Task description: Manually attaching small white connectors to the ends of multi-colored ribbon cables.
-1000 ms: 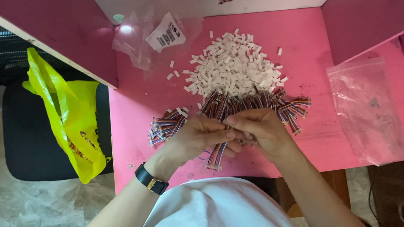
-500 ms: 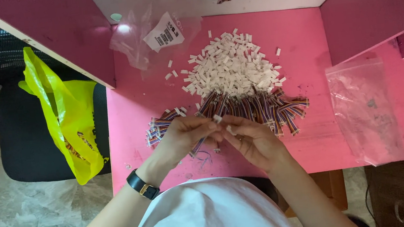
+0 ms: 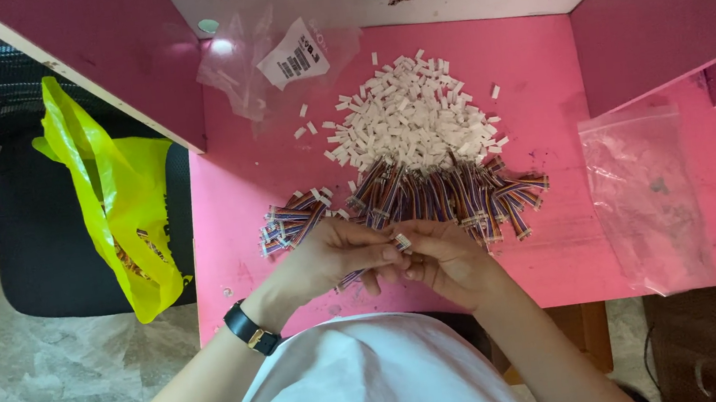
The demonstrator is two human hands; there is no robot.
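A small assembly workstation: partitioned pink table (image 3: 540, 75) heaped with white connectors (image 3: 412, 120) and wire bundles (image 3: 437, 194).

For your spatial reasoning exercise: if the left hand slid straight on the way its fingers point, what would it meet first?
Almost at once the right hand; the left hand points rightward and their fingertips already meet around a small white connector piece.

A pink table (image 3: 538, 58) bears white connectors (image 3: 412, 120), striped cables (image 3: 446, 196) (fanned out) and clear bags (image 3: 650, 197)

Yellow plastic bag (image 3: 114, 200) hangs off counter (image 3: 537, 49) edge at 9 o'clock, over black chair (image 3: 44, 252). Clear bag w/ white label (image 3: 276, 54) at 11 o'clock. Empty-looking clear bag (image 3: 650, 197) at 3 o'clock.
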